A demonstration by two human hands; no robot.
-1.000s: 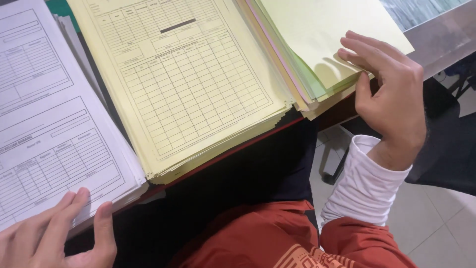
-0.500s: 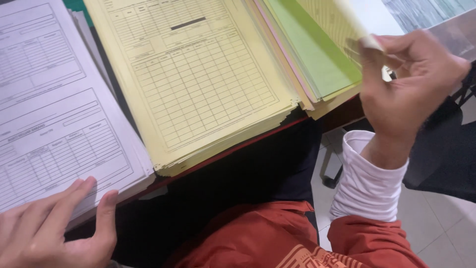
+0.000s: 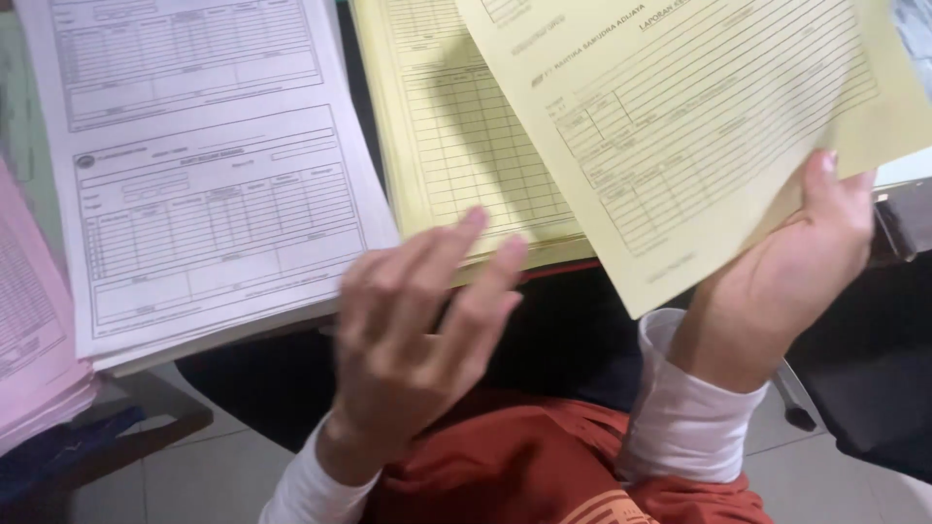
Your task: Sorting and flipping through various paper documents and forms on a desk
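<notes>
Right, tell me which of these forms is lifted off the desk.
The loose yellow sheet, pinched in the right hand; the white, pink and other yellow forms lie stacked.

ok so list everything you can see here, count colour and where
loose form sheet: one, yellow, lifted at upper right, pinched in the right hand
yellow form stack: one, yellow, top centre on the desk
white form stack: one, white, upper left on the desk
pink paper stack: one, pink, far left edge
desk edge: one, dark, lower left below the stacks
floor tiles: pale grey, bottom left
garment: one, orange-red, bottom centre
sleeves: two, white, at both wrists
left hand: one, open, blurred, in front of the yellow form stack
right hand: one, gripping the loose form sheet's lower edge
</notes>
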